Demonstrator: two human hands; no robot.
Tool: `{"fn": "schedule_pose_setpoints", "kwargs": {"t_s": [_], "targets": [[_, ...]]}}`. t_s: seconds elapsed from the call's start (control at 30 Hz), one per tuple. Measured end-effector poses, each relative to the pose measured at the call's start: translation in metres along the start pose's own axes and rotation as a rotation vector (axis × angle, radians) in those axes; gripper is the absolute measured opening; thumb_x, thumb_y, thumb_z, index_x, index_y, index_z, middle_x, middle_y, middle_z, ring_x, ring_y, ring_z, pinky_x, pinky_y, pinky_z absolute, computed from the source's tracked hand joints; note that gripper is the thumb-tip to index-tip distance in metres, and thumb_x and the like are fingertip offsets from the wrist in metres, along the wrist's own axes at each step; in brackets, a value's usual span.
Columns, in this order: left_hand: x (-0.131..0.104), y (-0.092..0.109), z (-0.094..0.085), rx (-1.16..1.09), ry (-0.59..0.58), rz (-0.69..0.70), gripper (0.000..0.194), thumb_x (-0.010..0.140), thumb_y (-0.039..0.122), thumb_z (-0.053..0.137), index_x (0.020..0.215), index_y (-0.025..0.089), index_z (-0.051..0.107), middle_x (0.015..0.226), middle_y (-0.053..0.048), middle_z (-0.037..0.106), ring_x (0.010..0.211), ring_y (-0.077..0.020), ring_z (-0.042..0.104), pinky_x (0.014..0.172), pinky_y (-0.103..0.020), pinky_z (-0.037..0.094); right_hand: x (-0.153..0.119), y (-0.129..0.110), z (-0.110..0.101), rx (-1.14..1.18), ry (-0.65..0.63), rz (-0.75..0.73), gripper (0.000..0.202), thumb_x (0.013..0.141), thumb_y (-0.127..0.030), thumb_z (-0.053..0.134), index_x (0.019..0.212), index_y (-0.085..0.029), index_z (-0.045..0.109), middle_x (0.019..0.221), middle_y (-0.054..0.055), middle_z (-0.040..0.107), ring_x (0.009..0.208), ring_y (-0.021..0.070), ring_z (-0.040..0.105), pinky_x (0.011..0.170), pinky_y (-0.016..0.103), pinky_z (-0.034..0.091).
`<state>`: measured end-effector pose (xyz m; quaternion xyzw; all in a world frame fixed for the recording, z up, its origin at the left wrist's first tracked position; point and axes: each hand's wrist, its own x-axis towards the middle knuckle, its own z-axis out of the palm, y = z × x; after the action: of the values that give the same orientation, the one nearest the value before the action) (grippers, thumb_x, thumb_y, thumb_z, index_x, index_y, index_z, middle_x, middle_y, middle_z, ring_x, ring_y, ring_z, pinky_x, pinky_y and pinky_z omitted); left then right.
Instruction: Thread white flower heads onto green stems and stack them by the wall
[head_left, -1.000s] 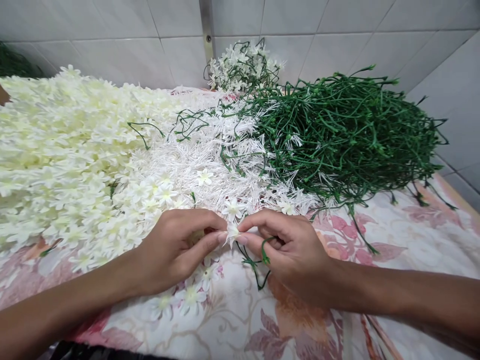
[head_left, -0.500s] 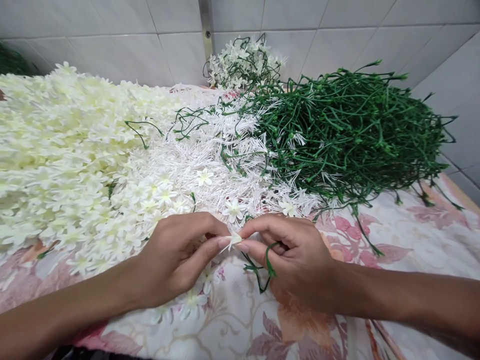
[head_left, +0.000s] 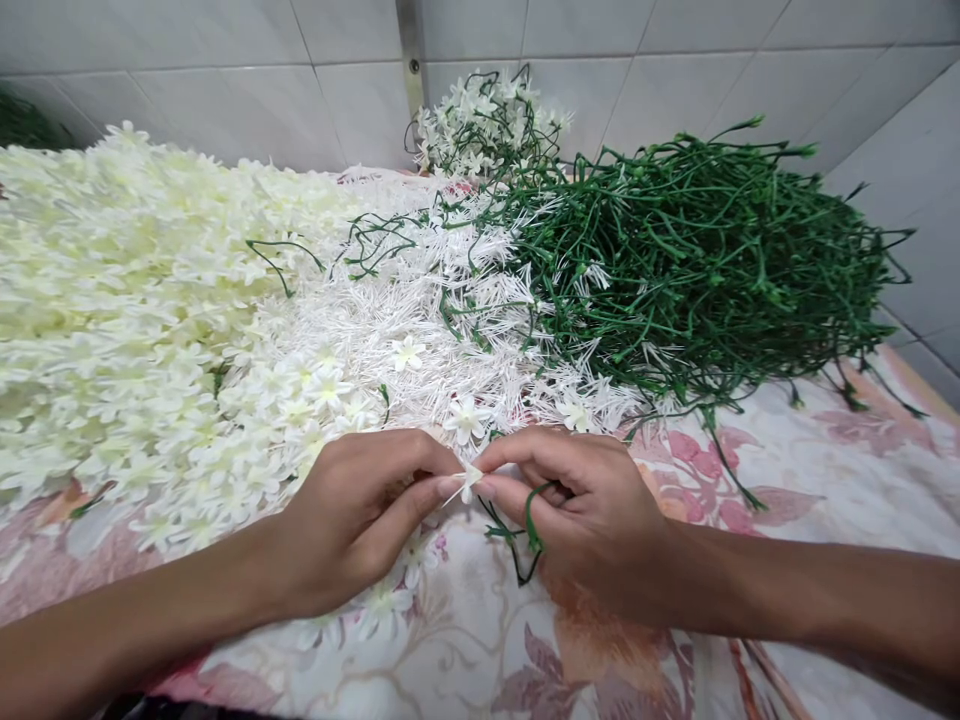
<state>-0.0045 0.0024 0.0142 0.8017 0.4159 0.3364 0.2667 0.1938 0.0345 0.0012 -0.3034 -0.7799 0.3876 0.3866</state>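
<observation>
Near the front centre, a small white flower (head_left: 470, 480) sits between the fingertips of both hands. My left hand (head_left: 375, 510) pinches the thin white strands at the flower's left side. On the other side, my right hand (head_left: 581, 510) pinches the flower's base, and a green stem (head_left: 531, 520) loops around its fingers and hangs below. Just beyond the hands lies a heap of white stamens (head_left: 420, 310). A loose white flower (head_left: 466, 420) rests on its near edge. The exact contact between the fingertips and the flower is partly hidden.
White-yellow flowers (head_left: 135, 330) are heaped at the left. A large pile of green stems (head_left: 712, 260) lies at the right. Assembled flowers with stems (head_left: 491, 125) stand at the back by the tiled wall (head_left: 690, 90). A floral cloth (head_left: 465, 640) covers the table.
The flower between the fingertips has turned slightly, its petals now pointing more downward. Both hands keep nearly the same place and pinch.
</observation>
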Motion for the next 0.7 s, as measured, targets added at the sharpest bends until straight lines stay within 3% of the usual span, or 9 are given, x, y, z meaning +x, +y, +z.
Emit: {"fn": "schedule_pose_setpoints", "kwargs": {"t_s": [0.17,0.37,0.57,0.7], "targets": [[-0.0004,0.0009,0.0005,0.065,0.007,0.026,0.015,0.09,0.007,0.05,0.085,0.019,0.057,0.069,0.005,0.06,0.058,-0.0059,0.052,0.056,-0.015,0.039,-0.0004,0.0003,-0.0005,0.005,0.02,-0.08,0.007,0.081,-0.007,0.066,0.079,-0.011,0.071,0.069,0.0,0.071,0.056,0.0047,0.059,0.053,0.013,0.041],[0.0003,-0.0016,0.0012,0.089,-0.002,0.031,0.014,0.092,0.008,0.051,0.088,0.018,0.06,0.069,0.004,0.061,0.057,-0.0058,0.052,0.056,-0.014,0.039,-0.0005,0.0011,0.0018,-0.075,0.035,-0.07,0.009,0.083,-0.01,0.065,0.077,-0.011,0.071,0.064,0.002,0.072,0.052,0.0086,0.061,0.053,0.018,0.044],[-0.0032,-0.0048,0.0021,0.198,0.01,0.168,0.019,0.09,0.004,0.047,0.102,0.015,0.058,0.072,-0.001,0.061,0.062,-0.0107,0.056,0.059,-0.018,0.044,-0.0054,0.0024,0.004,-0.18,0.09,-0.201,0.011,0.083,-0.008,0.063,0.075,-0.009,0.07,0.065,0.006,0.072,0.055,0.0132,0.064,0.056,0.024,0.046],[-0.0049,-0.0022,0.0022,0.198,-0.048,0.155,0.017,0.094,0.009,0.044,0.102,0.015,0.057,0.076,-0.003,0.062,0.066,-0.0136,0.057,0.062,-0.022,0.045,-0.0078,0.002,0.0047,-0.206,0.099,-0.24,0.014,0.082,-0.006,0.06,0.072,-0.009,0.069,0.063,0.006,0.071,0.053,0.0133,0.062,0.054,0.026,0.044]]}}
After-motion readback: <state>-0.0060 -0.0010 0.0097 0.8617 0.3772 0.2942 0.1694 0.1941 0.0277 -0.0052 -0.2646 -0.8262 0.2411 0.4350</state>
